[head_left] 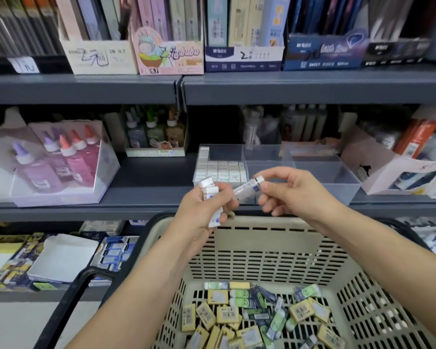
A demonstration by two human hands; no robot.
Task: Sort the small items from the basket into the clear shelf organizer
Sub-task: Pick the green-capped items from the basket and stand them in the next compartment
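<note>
My left hand [204, 207] grips a small stack of white erasers [210, 191] above the far rim of the beige basket [267, 245]. My right hand [291, 191] pinches one white eraser with a blue band [249, 186] between thumb and fingers, right beside the left hand. Just behind both hands stands the clear shelf organizer [337, 182] on the middle shelf. Its left compartment is packed with rows of white erasers [220, 170]; the other compartments look bare. Several yellow, green and dark erasers [257, 316] lie loose on the basket's floor.
Clear bins of glue bottles [58, 159] stand on the shelf at left, a white box [398, 172] at right. Cardboard displays of pencil leads [169, 54] fill the upper shelf. Notebooks and packets [61, 258] lie on the lower shelf. The basket has a black handle [68, 298].
</note>
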